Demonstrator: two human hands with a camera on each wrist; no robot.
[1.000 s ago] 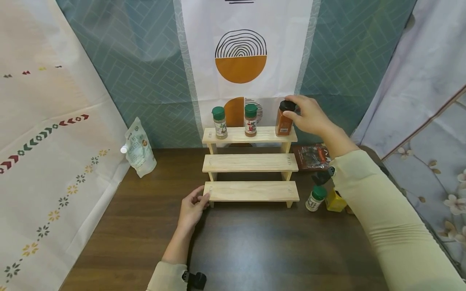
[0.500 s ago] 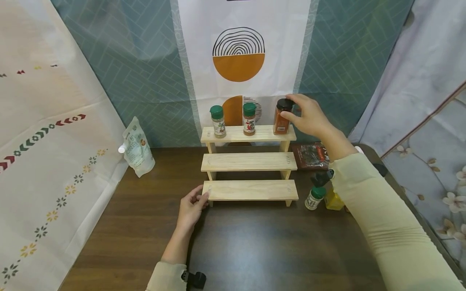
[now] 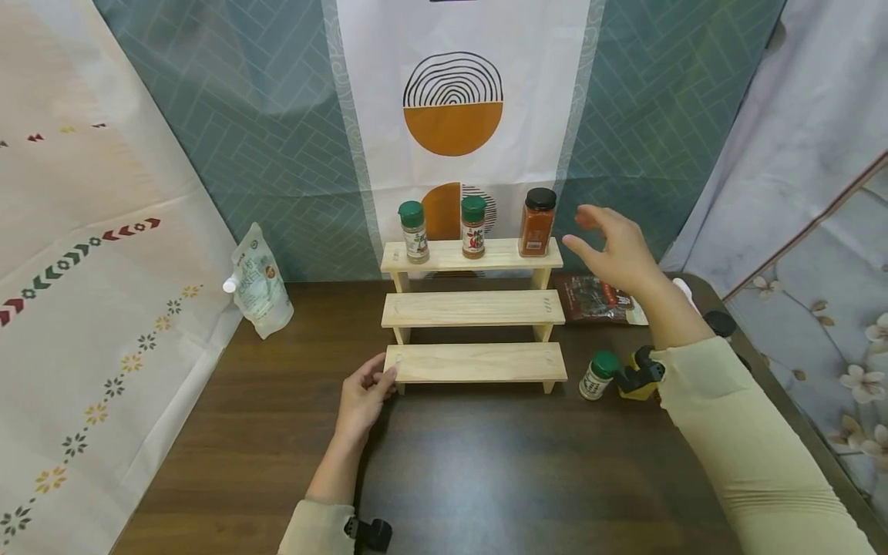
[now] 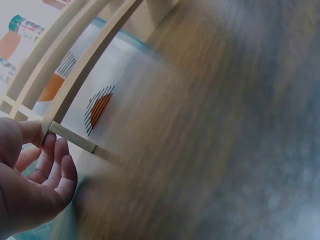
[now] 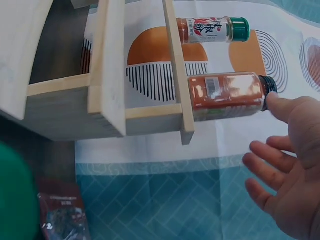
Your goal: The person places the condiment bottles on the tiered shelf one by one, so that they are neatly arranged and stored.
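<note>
A three-step wooden rack stands on the brown table. My left hand pinches the left end of its lowest step; in the left wrist view the thumb lies over that board and the fingers curl below. On the top step, a black-capped jar of red-orange powder stands upright at the right end. Two green-capped spice bottles, one at the left and one near the middle, share that step. Just right of the jar, my right hand is held in the air with fingers spread, holding nothing.
A green-capped bottle and a yellow container, partly hidden by the wrist camera, stand right of the rack. Behind them lies a dark red packet. A white-capped pouch leans at the far left. Patterned cloths hang around the table.
My right hand has let go of the jar's cap and moved right, its fingers spreading. The jar stays on the top step. My left hand keeps its place on the rack.
</note>
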